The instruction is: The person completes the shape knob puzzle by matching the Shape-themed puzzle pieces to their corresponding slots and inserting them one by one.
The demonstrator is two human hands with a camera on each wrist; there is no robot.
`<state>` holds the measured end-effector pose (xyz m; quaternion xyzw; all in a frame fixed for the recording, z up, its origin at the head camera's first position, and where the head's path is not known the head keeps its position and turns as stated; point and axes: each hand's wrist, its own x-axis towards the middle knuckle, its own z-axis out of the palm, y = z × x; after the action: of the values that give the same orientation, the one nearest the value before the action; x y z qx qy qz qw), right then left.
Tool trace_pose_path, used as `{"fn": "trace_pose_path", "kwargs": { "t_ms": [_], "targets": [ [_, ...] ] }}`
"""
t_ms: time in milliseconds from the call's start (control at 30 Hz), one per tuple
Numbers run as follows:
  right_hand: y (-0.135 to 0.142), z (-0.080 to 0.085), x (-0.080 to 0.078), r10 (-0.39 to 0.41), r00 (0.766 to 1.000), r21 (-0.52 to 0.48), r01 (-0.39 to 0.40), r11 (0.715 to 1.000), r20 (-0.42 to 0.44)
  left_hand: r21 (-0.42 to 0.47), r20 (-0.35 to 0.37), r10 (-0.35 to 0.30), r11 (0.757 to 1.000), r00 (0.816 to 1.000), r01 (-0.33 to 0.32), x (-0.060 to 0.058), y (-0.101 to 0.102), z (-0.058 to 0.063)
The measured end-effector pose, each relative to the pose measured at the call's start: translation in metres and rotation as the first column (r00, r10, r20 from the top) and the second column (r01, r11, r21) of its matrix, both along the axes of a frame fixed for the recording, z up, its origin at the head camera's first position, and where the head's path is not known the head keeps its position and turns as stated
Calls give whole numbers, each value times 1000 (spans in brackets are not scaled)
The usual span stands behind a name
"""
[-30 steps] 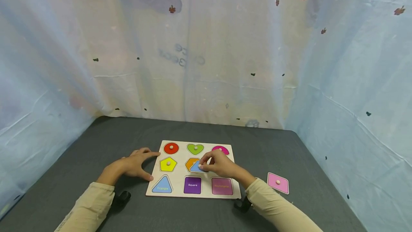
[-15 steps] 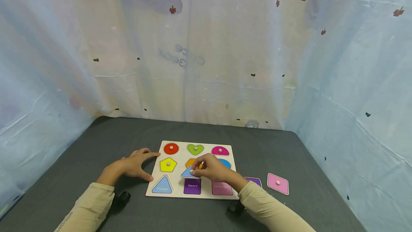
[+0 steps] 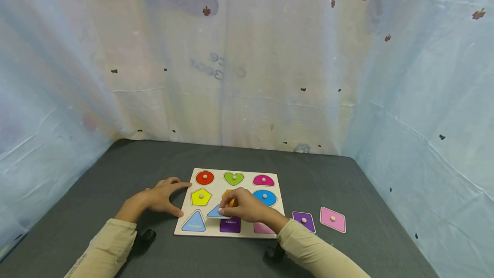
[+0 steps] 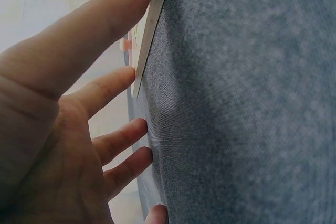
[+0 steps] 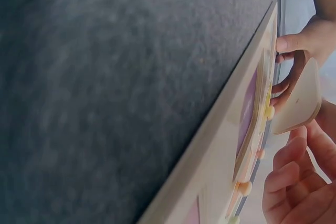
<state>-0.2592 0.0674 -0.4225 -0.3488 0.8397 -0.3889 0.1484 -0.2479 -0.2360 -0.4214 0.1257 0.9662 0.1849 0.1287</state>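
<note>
My right hand (image 3: 247, 206) pinches the blue triangle piece (image 3: 216, 212) by its knob, above the wooden puzzle board (image 3: 216, 230). In the right wrist view the bare wooden underside of the triangle piece (image 5: 302, 100) shows, tilted and off the board. Just left of it lies the blue triangle recess (image 3: 194, 222); the purple square recess (image 3: 230, 225) is partly under the piece. My left hand (image 3: 162, 196) touches the board's left edge with thumb and index finger, fingers spread. The left wrist view shows thumb and index fingertip against the board's edge (image 4: 152, 24).
Red circle (image 3: 204, 178), green heart (image 3: 233, 179), magenta semicircle (image 3: 263, 180), yellow pentagon (image 3: 201, 197) and blue oval (image 3: 264, 197) pieces sit in the board. A purple square piece (image 3: 304, 222) and a pink rectangle piece (image 3: 332, 219) lie on the dark table to the right.
My right hand has carried the triangle piece left and toward me, from over the orange piece to beside the triangle recess. The blue oval and purple square piece have come into view. My left hand stays put.
</note>
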Motion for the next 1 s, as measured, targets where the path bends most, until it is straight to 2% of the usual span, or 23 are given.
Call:
{"fn": "trace_pose_path", "kwargs": {
  "t_ms": [433, 700, 1000],
  "targets": [
    [-23, -1, 5, 83, 995, 23, -82, 996, -61, 11, 2, -8, 1000, 1000, 8, 0, -1, -1],
    [-41, -2, 10, 79, 997, 35, -78, 996, -3, 14, 1, -17, 1000, 1000, 17, 0, -1, 1],
    [-59, -2, 15, 59, 997, 143, -52, 988, -48, 19, -3, -26, 999, 1000, 26, 0, -1, 1]
  ]
}}
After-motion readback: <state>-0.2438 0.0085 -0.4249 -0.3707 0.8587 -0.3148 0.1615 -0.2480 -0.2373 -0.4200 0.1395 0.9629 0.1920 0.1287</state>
